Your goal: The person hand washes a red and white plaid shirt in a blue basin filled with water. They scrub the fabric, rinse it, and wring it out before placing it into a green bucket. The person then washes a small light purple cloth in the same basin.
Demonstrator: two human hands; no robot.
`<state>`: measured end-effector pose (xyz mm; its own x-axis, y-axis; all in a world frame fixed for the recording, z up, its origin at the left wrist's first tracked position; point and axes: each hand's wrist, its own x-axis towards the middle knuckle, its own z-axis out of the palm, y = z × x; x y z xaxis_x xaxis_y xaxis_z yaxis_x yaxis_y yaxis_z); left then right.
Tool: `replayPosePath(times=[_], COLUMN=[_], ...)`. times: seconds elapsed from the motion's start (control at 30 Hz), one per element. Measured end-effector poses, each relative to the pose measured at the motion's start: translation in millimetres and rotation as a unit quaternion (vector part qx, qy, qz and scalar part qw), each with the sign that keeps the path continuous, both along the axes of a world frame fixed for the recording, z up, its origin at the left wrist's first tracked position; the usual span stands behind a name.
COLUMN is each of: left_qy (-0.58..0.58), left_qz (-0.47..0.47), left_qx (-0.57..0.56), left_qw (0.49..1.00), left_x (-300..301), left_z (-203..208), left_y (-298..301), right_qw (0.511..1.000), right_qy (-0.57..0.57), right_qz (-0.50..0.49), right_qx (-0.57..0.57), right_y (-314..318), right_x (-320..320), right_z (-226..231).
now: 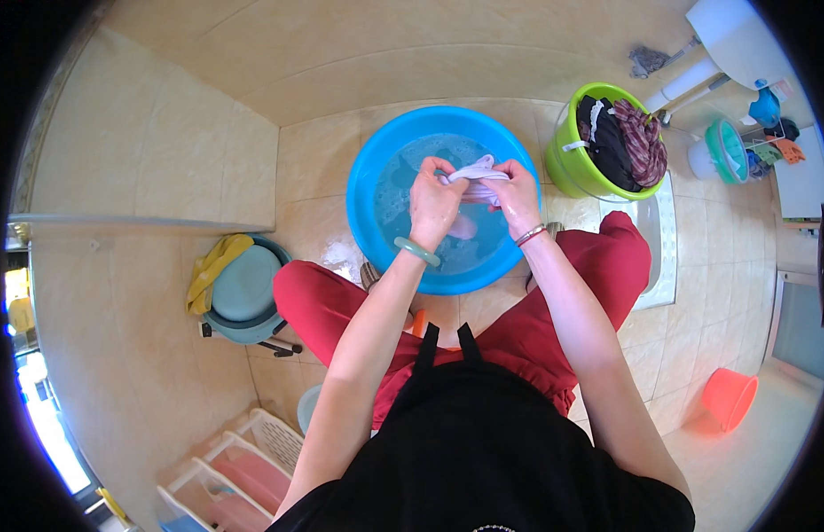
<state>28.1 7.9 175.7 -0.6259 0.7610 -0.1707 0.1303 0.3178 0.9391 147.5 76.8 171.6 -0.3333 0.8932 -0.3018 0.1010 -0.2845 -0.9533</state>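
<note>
Between my knees stands a round blue basin (pixel 368 222) with soapy, bluish water in it. Over the water, a pale lilac cloth (pixel 479 170) is bunched up between my two hands; its exact kind of garment does not show. My left hand (pixel 432 202), with a green bangle at the wrist, pinches the cloth's left side. The right side is gripped by my right hand (pixel 517 197), fingers closed, a thin bracelet on that wrist. Below the hands, a pale pinkish patch of cloth (pixel 463 227) shows at the water.
A lime green bucket (pixel 567 168) full of dark and maroon clothes stands right of the basin, beside a white squat toilet (pixel 665 248). At left are stacked blue-grey basins (pixel 245 284) with a yellow cloth (pixel 219 266). An orange bucket (pixel 729 399) and a white rack (pixel 243 461) are nearer.
</note>
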Motion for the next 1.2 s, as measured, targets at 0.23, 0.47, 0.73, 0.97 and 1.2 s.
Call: replayPosePath(times=[0.23,0.47,0.73,0.97,1.2], left_qy=[-0.250,-0.337,-0.311,-0.110,-0.515], left_qz=[-0.014,0.090,0.003,-0.031,-0.131], left_qx=[0.051,0.100,0.139,0.048,0.075], left_qw=[0.967,0.932,0.940,0.992,0.843], left_x=[-15.0,-3.3,-2.1,-11.2,-24.5], left_z=[-3.5,7.3,14.1,7.4,3.3], left_y=[-2.3,-0.8,-2.2,-1.7,-13.5], right_qw=[0.980,0.918,0.996,0.924,0.947], right_qy=[0.143,-0.271,-0.021,0.269,0.193], right_qz=[0.120,0.074,0.012,0.118,0.120], right_qx=[-0.075,0.280,0.086,-0.244,-0.227], right_y=[-6.2,-11.3,-0.2,-8.5,0.7], right_x=[4.5,-7.0,-6.5,6.6,5.7], right_z=[16.5,10.4,-3.3,28.5,24.2])
